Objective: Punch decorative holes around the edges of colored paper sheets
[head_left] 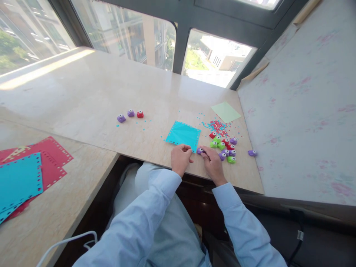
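A blue sheet of paper (184, 134) lies near the counter's front edge, with small holes punched along its borders. My left hand (181, 157) is closed at the sheet's near edge, its fingertips pinching the paper. Between the fingers of my right hand (213, 165) is a small purple craft punch (200, 151), right at the sheet's near right corner. Just beyond that hand stands a cluster of green, red and purple craft punches (221, 145). My right fingers partly cover the held punch.
Red and blue paper confetti (218, 127) is heaped behind the cluster, beside a pale green sheet (226, 112). Another purple punch (252, 152) sits by the wall. Three punches (130, 113) stand farther left. Punched blue sheets (20, 181) and red sheets (57, 155) overlap at far left.
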Tool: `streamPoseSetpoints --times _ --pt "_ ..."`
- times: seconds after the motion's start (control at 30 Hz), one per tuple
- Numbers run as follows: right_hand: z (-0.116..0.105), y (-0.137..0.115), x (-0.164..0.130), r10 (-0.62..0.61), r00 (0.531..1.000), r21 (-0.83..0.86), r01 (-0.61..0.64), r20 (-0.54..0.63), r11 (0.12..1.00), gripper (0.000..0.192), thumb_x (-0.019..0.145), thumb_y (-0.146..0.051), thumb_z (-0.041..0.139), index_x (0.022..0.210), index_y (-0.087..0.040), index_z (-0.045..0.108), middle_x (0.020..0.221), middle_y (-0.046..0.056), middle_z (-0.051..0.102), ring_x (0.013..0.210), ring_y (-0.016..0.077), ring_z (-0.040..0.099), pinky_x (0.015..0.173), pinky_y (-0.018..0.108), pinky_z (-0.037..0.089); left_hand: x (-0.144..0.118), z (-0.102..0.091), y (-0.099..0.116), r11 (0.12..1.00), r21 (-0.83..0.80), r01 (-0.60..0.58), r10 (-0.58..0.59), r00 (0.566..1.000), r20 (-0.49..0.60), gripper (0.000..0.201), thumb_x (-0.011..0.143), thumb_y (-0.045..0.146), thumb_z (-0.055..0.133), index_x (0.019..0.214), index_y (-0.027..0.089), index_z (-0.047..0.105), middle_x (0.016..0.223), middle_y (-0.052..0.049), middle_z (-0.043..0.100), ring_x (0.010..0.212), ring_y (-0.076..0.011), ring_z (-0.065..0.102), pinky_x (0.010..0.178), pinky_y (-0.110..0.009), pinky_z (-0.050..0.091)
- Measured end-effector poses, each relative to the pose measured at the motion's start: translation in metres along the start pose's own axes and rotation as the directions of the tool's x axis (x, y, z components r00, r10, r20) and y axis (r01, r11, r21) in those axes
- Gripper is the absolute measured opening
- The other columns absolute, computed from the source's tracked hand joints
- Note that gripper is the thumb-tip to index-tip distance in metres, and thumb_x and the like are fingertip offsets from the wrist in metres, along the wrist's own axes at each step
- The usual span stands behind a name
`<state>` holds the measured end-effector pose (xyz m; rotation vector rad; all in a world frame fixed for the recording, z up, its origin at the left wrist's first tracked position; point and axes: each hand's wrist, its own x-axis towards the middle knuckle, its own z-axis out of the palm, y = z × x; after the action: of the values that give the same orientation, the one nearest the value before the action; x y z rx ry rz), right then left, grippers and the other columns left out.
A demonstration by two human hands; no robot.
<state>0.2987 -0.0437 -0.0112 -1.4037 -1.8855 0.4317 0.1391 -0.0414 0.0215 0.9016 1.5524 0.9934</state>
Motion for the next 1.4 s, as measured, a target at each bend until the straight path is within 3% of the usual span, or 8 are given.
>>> streamPoseSetpoints --times 0.13,0.37,0.6,1.07,1.4 --pt "0.001 0.001 0.0 -0.001 1.0 0.009 0.001 -0.004 1.0 0.031 0.095 -0.03 0.047 0.116 -0.02 0.068 0.116 0.01 0.069 0.11 0.0254 0.061 0.1 0.046 0.046 -0.001 0.006 -0.006 0.983 0.162 -0.083 0.088 0.996 -0.022 0.009 0.082 0.023 0.062 0.085 0.017 0.069 0.083 -0.001 0.073 0.043 -0.0076 0.057 0.047 -0.021 0.044" --pt "0.001 0.002 -0.001 -0.002 1.0 0.02 0.002 -0.003 1.0 0.032 0.094 -0.027 0.047 0.116 -0.019 0.069 0.117 0.01 0.069 0.111 0.0252 0.061 0.101 0.046 0.046 -0.007 0.005 -0.01 0.945 0.269 -0.187 0.207 0.977 -0.046 0.008 0.083 0.022 0.064 0.086 0.019 0.071 0.087 -0.003 0.074 0.072 -0.0155 0.067 0.065 -0.026 0.048" --pt "0.001 0.002 -0.001 0.003 1.0 0.016 -0.003 -0.004 1.0 0.033 0.094 -0.029 0.047 0.117 -0.02 0.069 0.117 0.011 0.069 0.112 0.026 0.061 0.101 0.048 0.046 -0.011 0.005 -0.011 0.917 0.328 -0.228 0.252 0.967 -0.032 0.01 0.085 0.023 0.063 0.088 0.021 0.072 0.088 -0.002 0.074 0.069 -0.0144 0.065 0.065 -0.025 0.045" --pt "0.001 0.003 -0.001 0.005 1.0 0.009 -0.005 -0.004 1.0 0.033 0.094 -0.03 0.047 0.116 -0.02 0.069 0.116 0.01 0.07 0.111 0.0261 0.061 0.101 0.048 0.046 -0.008 0.005 -0.016 0.941 0.26 -0.218 0.234 0.972 -0.034 0.01 0.085 0.025 0.064 0.088 0.021 0.073 0.086 -0.002 0.074 0.074 -0.0152 0.066 0.066 -0.025 0.046" --pt "0.001 0.003 -0.001 0.006 1.0 0.004 -0.006 0.0 1.0 0.033 0.094 -0.029 0.047 0.117 -0.021 0.069 0.117 0.01 0.069 0.112 0.026 0.061 0.101 0.048 0.046 -0.008 0.005 -0.015 0.93 0.291 -0.223 0.237 0.971 -0.015 0.011 0.087 0.027 0.062 0.087 0.023 0.072 0.076 0.001 0.072 0.062 -0.0135 0.063 0.062 -0.024 0.044"
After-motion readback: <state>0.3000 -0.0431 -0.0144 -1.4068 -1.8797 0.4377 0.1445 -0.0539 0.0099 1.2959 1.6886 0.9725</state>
